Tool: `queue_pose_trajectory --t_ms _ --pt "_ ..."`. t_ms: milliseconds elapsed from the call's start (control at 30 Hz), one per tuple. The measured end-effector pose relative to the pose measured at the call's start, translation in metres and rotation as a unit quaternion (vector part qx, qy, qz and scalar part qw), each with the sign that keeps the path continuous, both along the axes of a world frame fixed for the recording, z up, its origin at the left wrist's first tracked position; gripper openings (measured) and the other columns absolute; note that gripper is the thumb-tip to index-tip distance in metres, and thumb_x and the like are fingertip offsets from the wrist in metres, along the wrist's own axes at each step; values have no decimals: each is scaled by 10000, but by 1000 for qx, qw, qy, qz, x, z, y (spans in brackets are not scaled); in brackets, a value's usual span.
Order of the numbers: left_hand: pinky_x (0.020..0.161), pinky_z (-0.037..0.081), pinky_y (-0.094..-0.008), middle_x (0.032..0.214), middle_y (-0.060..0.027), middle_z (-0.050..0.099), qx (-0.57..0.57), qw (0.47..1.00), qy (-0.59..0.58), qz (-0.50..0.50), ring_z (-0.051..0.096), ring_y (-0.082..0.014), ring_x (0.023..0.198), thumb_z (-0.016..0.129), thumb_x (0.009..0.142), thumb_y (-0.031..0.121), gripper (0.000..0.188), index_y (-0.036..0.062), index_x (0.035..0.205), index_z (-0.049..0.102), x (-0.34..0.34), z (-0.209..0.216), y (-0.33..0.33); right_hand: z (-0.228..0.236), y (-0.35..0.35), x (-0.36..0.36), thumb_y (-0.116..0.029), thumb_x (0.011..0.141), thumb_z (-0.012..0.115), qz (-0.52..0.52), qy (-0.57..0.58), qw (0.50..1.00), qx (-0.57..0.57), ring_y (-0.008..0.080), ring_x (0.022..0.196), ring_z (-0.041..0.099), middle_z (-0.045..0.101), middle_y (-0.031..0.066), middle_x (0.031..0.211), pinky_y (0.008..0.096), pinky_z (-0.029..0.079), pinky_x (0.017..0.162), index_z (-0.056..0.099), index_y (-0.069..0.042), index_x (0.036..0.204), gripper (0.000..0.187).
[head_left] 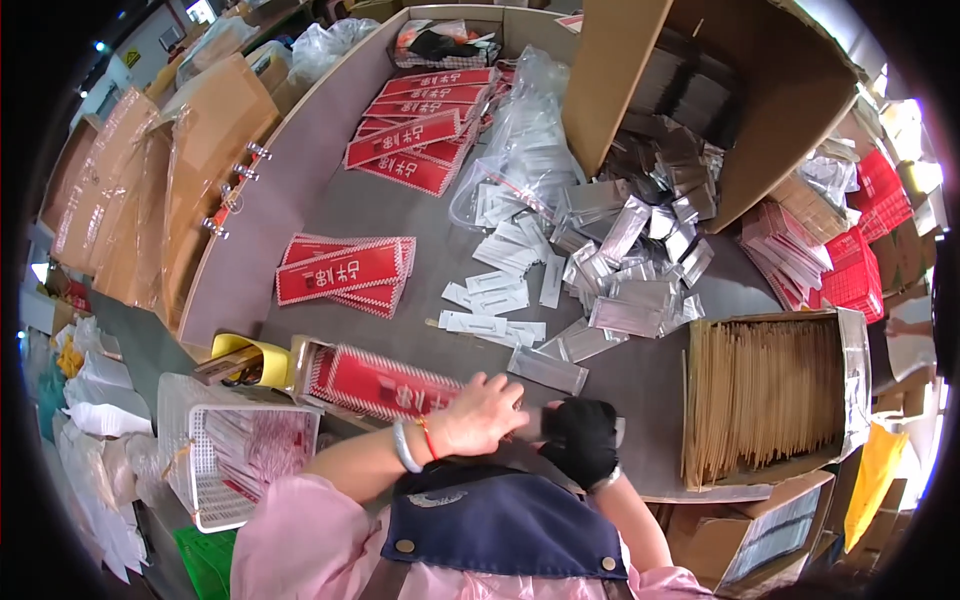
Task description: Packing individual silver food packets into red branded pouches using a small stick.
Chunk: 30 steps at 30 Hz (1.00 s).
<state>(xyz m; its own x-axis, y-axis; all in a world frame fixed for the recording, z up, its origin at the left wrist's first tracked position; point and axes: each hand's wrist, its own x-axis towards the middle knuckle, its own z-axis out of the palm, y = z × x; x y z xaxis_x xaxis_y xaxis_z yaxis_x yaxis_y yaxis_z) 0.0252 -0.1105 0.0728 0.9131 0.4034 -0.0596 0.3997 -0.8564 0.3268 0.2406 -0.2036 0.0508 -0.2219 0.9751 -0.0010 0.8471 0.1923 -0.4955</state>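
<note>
My bare left hand (485, 412) is at the table's near edge, its fingers bent together at the right end of the red printed sleeves (375, 385). These sleeves lie stacked in a narrow carton. Close beside it, my right hand (580, 440), in a black glove, has its fingers curled in. A blurred greyish piece shows between the two hands, too smeared to name. Just beyond them lies a flat silver foil packet (548, 371). More foil packets (635, 290) spill across the middle, next to white flat test-strip-like pieces (497, 292).
Red sleeves lie in a far stack (425, 130) and a left stack (345, 272). A tall carton (790, 110) tips foil packets out. To the right stands a box of brown card pieces (765, 400). A white basket (200, 480) and yellow holder (265, 362) are at left.
</note>
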Motion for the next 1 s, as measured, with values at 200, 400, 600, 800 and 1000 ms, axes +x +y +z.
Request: queue_pose_trajectory --t_ms 200,400,600,800,1000 --pt "863 440 -516 1182 -139 538 238 951 -67 186 495 -340 1116 672 729 93 144 61 869 677 -65 23 82 19 -9 27 -372 644 835 -101 -28 991 81 333 996 580 615 101 1011 456 413 863 606 -104 1092 571" --pt "1097 245 -626 1437 -196 397 -1 925 -50 376 331 -444 1342 884 613 443 953 62 1389 485 -46 -44 -23 13 -15 11 -427 684 777 -89 -29 994 65 313 1002 566 594 100 1061 464 385 874 595 -88 1100 566" --pt "1111 205 -635 1450 -202 386 -37 911 -127 391 317 -428 1356 891 595 467 999 31 1392 475 -51 -68 -24 15 -12 5 -410 658 786 -44 -55 997 30 318 970 566 588 101 1015 468 380 860 599 -104 1063 541" --pt "1106 182 -685 1434 -187 389 -45 909 -106 401 300 -431 1365 888 607 457 1002 47 1406 444 -43 -63 -28 18 -17 2 -383 624 812 -33 -43 999 4 322 958 564 584 94 994 464 373 867 598 -110 1051 550" --pt "1109 155 -705 1452 -181 376 -54 909 -105 400 272 -435 1392 887 613 451 1029 48 1433 414 -47 -64 -29 14 -19 6 -368 629 815 -30 -47 998 11 319 955 563 585 88 992 451 373 866 598 -100 1063 554"
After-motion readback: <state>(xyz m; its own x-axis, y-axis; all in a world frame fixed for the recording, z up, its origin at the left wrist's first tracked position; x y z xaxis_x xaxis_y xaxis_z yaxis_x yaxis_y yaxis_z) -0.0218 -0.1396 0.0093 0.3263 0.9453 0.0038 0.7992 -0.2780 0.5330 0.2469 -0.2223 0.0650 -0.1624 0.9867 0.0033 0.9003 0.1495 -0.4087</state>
